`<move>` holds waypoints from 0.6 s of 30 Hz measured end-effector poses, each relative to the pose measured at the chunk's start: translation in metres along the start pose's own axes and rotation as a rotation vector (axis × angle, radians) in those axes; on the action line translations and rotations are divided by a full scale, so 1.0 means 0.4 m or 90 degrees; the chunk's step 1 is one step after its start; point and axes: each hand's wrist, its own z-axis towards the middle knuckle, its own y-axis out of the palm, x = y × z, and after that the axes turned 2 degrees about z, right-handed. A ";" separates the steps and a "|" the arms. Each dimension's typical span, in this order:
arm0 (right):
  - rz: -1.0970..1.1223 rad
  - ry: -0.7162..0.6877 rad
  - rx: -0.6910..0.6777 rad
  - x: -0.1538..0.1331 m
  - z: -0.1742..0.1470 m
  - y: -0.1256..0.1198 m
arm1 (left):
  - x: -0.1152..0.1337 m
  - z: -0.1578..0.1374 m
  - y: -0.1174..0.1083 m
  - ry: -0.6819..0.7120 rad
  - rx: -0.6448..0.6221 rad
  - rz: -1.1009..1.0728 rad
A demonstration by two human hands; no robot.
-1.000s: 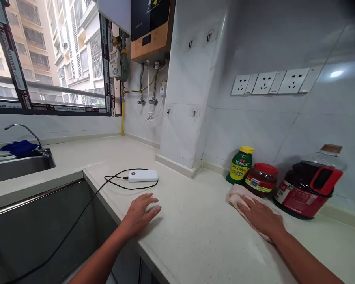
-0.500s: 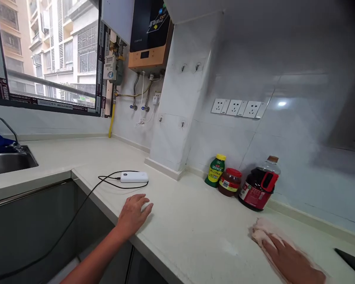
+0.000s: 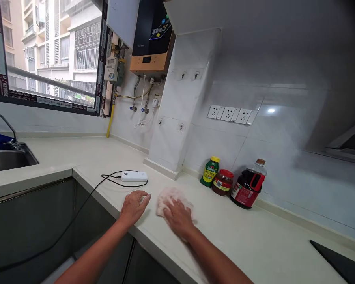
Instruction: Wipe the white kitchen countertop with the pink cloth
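A pale pink cloth [image 3: 172,198], blurred by motion, lies on the off-white countertop [image 3: 221,232]. My right hand [image 3: 179,217] presses on it from above, its fingers over the fabric. Close by on the left, my left hand [image 3: 135,207] hovers at or rests on the counter's front edge, which of the two I cannot tell. Its fingers are loosely bent, the thumb stands apart, and nothing is in it. Just beyond it lies a white power bank [image 3: 134,176] with a black cable [image 3: 85,201] plugged into its left end.
Along the wall stand a green bottle with a yellow cap [image 3: 209,172], a red-lidded jar [image 3: 223,182] and a large dark bottle with a red handle [image 3: 247,185]. A black flat edge [image 3: 340,260] shows at lower right. The sink [image 3: 10,159] is at far left.
My right hand has swept the cloth leftward across the counter, from right of the bottles to near my left hand. My left hand has barely moved. The view has shifted slightly right.
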 end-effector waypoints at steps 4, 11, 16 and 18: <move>0.035 -0.136 -0.031 -0.085 -0.069 -0.011 | -0.005 0.007 -0.008 -0.026 -0.001 -0.009; 0.011 -0.086 -0.014 0.116 -0.133 -0.054 | -0.002 0.012 -0.010 -0.057 -0.055 0.034; -0.070 0.085 0.013 0.418 -0.222 -0.088 | 0.012 0.013 -0.013 -0.041 -0.100 0.088; -0.097 0.162 0.024 0.530 -0.303 -0.096 | 0.014 0.015 -0.013 -0.033 -0.109 0.105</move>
